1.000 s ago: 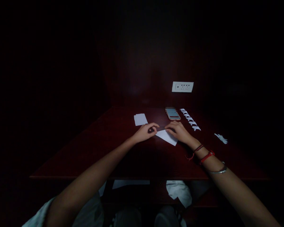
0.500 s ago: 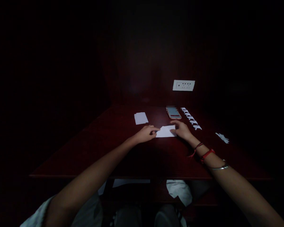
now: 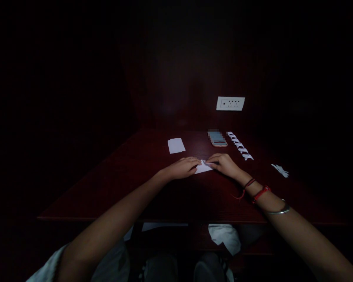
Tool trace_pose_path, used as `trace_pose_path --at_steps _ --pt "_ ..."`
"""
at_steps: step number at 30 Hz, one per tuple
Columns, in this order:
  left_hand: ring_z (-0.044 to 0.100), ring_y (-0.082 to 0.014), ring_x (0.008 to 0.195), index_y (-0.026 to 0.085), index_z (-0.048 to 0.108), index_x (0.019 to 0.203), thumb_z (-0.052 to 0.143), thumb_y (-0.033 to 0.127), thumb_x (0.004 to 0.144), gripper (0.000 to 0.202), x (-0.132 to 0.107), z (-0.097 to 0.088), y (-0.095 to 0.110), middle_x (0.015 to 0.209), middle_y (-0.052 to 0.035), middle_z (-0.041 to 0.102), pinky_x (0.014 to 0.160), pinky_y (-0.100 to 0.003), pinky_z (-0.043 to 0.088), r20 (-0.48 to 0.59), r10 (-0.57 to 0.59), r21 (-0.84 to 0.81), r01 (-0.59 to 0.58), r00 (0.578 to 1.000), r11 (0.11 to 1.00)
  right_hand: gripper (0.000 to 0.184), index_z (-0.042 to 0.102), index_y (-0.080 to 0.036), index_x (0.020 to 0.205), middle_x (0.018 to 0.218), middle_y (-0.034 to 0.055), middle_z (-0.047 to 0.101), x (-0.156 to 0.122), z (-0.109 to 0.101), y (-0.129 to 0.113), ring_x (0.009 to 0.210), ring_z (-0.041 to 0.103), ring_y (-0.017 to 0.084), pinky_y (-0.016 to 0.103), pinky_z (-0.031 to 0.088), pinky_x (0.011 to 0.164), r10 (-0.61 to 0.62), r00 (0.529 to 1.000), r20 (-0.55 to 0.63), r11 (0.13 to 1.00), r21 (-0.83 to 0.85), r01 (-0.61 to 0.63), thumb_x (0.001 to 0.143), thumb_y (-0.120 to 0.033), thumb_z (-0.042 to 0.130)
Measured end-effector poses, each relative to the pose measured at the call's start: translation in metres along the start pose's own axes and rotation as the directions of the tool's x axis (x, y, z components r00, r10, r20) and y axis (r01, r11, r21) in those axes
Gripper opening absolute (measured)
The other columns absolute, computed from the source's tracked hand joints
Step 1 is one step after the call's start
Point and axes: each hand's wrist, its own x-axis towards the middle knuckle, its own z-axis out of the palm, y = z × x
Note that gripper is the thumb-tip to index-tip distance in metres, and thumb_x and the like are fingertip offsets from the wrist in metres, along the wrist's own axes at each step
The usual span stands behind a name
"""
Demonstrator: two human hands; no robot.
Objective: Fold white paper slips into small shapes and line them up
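Note:
A small sheet of white paper [image 3: 203,167] lies on the dark red table between my hands, its top corners folded in. My left hand [image 3: 184,167] is closed on the paper's left side, fingertips pressed near the fold. From the right, my right hand [image 3: 223,164] grips the other side, its thumb and fingers at the folded right corner. Both hands hide parts of the sheet. Bracelets circle my right wrist.
A stack of white paper sheets [image 3: 176,145] lies behind my left hand. Beyond my right hand are a phone [image 3: 218,138], a row of folded papers [image 3: 239,145] and paper strips [image 3: 280,170]. A socket plate [image 3: 230,103] is on the wall. White cloth-like material [image 3: 225,237] shows below the table edge.
My right hand has moved inward with the right corner of the paper, folding it over. My left hand has shifted slightly right, and less of the sheet shows.

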Motion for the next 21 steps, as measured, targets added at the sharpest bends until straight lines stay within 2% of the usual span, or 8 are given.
trace_pose_path --at_steps 5,15,21 --pt "0.035 -0.0167 0.106 0.021 0.04 0.109 0.037 0.021 0.078 0.031 -0.0022 -0.0004 0.001 0.113 -0.004 0.043 0.087 -0.032 0.027 0.017 -0.013 0.019 0.013 1.0 1.0 0.023 0.06 -0.019 0.091 0.089 0.0042 0.059 -0.0019 -0.0023 0.0006 0.082 0.052 0.013 0.026 0.039 0.077 -0.079 0.994 0.07 0.997 0.004 0.079 0.073 -0.019 0.046" --pt "0.035 -0.0175 0.105 0.02 0.043 0.103 0.037 0.021 0.077 0.027 -0.0018 -0.0007 0.0046 0.115 -0.004 0.04 0.085 -0.032 0.03 -0.003 0.0 0.035 0.0 1.0 0.999 0.028 0.055 -0.019 0.099 0.095 0.0047 0.058 -0.0055 -0.0057 0.0021 0.089 0.05 0.014 0.03 0.036 0.082 -0.129 0.981 0.144 0.991 0.043 0.124 0.072 -0.024 0.048" --pt "0.032 -0.0177 0.11 0.021 0.037 0.112 0.037 0.023 0.077 0.034 -0.0017 -0.0009 0.0049 0.12 -0.0047 0.036 0.087 -0.033 0.027 0.036 -0.026 0.009 0.026 0.999 1.0 0.025 0.057 -0.02 0.096 0.096 0.0045 0.058 -0.007 -0.0057 0.0044 0.09 0.05 0.014 0.031 0.035 0.084 -0.125 0.979 0.159 0.992 0.036 0.121 0.073 -0.026 0.048"
